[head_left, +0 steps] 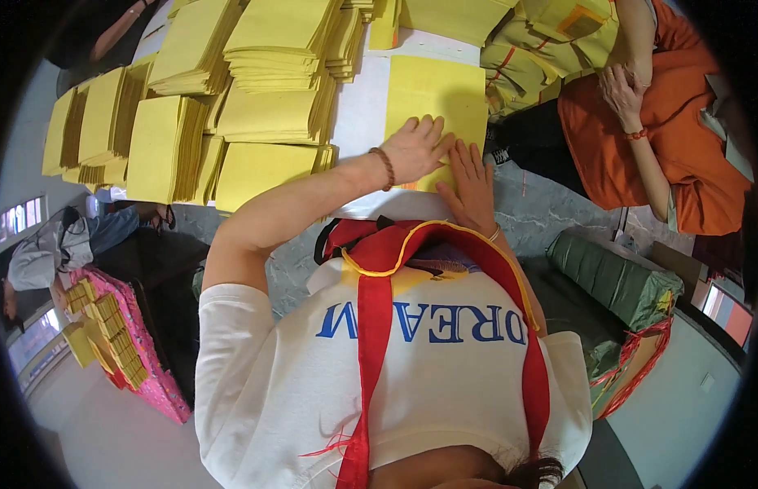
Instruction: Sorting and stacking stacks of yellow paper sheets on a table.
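Sheet of rectangular yellow paper, lying partly beneath bare left hand and bare right hand, both loosely spread.

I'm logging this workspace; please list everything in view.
Paper stacks: many, yellow, upper left
Top sheet: one, yellow, right of stacks
Table: one, white, top centre
Red-striped bundles: several, yellow, upper right
Co-workers: three, orange, grey, dark tops, both sides
Small bundles: many, yellow, left
Cloth: one, pink, left
Wrapped packages: at least two, green, right
Cords: several, red, lower right
Apron: one, red, worn
Shirt: one, white, worn
Bracelet: one, brown, left wrist
Left grip: one, bare, on sheet
Right grip: one, bare, on sheet
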### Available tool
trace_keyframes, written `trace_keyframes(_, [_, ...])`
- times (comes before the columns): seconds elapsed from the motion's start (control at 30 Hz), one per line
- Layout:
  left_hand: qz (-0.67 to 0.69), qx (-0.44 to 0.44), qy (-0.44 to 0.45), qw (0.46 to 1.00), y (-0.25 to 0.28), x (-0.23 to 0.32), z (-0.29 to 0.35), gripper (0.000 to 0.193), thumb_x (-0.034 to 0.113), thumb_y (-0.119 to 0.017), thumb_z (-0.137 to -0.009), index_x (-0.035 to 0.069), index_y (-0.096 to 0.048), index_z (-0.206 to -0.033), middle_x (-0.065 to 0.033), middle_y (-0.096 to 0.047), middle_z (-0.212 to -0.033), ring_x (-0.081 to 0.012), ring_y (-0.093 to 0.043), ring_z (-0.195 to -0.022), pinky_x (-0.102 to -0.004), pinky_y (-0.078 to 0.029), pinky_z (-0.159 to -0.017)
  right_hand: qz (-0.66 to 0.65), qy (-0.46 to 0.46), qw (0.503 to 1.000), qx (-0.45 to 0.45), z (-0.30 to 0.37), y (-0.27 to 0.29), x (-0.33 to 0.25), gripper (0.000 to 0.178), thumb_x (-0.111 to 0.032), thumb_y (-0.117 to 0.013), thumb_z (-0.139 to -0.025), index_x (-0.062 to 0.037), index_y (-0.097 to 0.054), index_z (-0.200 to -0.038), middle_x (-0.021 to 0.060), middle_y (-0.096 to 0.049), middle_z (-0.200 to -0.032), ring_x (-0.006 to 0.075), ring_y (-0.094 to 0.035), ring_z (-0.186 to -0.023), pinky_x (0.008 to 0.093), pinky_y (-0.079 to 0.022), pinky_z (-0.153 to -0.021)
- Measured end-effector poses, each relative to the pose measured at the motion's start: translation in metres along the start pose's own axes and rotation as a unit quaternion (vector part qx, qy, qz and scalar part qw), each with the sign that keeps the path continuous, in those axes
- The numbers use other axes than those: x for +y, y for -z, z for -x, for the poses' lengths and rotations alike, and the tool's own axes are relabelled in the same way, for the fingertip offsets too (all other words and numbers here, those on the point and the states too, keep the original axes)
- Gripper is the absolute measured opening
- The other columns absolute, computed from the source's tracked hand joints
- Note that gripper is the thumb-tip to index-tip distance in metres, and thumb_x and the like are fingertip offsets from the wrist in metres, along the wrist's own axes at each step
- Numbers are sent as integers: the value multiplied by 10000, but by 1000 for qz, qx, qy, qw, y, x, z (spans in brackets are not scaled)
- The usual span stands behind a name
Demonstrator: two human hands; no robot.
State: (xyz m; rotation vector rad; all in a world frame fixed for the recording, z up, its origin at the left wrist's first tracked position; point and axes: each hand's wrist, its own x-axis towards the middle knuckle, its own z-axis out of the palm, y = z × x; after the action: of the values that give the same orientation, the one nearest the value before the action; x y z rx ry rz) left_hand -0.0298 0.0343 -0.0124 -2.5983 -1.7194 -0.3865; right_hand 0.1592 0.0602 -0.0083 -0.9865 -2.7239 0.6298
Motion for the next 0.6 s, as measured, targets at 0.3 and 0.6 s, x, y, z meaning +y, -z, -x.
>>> trace_keyframes(0.3, [44, -11, 115, 992, 31, 9, -18, 503, 243, -580, -764, 29, -508, -1214, -143, -609, -963, -295, -573, -866, -370, -470, -732, -423, -67, 879, 211, 1, 16, -2, 527, -190, -426, -928, 13, -269, -1388, 167, -263, -1443, 259, -241, -1334, 361, -192, -1081])
trace_keyframes(0.6, [55, 197, 114, 972, 182, -7, 148, 379, 64, -493, -782, 84, -586, -1149, -86, -625, -1066, -253, -577, -989, -372, -439, -818, -381, -61, 904, 183, -8, -5, 1, 477, -191, -418, -934, 23, -336, -1353, 179, -272, -1441, 298, -207, -1354, 370, -144, -1095])
